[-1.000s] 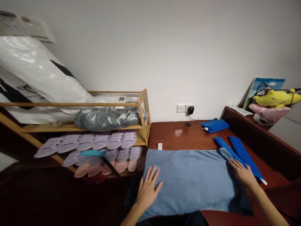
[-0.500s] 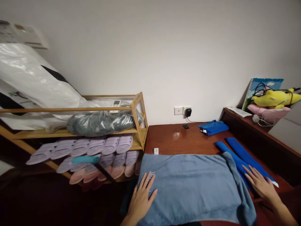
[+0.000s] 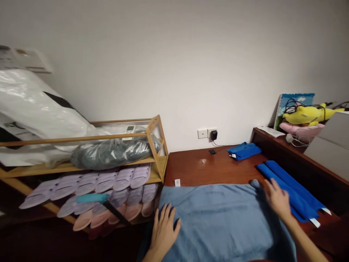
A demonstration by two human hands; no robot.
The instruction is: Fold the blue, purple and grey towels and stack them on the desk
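A grey-blue towel [image 3: 215, 222] lies spread over the near part of the reddish-brown tabletop, a white tag poking out at its far left corner. My left hand [image 3: 163, 229] rests flat on its left side, fingers spread. At the towel's far right corner, my right hand [image 3: 278, 200] has its fingers bent around the raised edge, slightly blurred. That right edge is bunched and in shadow. Just beyond my right hand lie two long rolled bright-blue cloths [image 3: 294, 191] with white tags. A smaller folded blue cloth [image 3: 244, 150] sits farther back.
A wooden rack [image 3: 156, 145] at left holds lilac slippers [image 3: 124, 178], pink ones below, and plastic-wrapped bundles. A black plug [image 3: 213, 135] is in the wall socket. On the right, a raised ledge carries a yellow plush toy [image 3: 305, 114], cables and white drawers [image 3: 331, 145].
My right hand has moved left and up, from over the blue rolls to the towel's right edge, where the corner is now bunched. My left hand stays flat on the towel. The view has shifted slightly.
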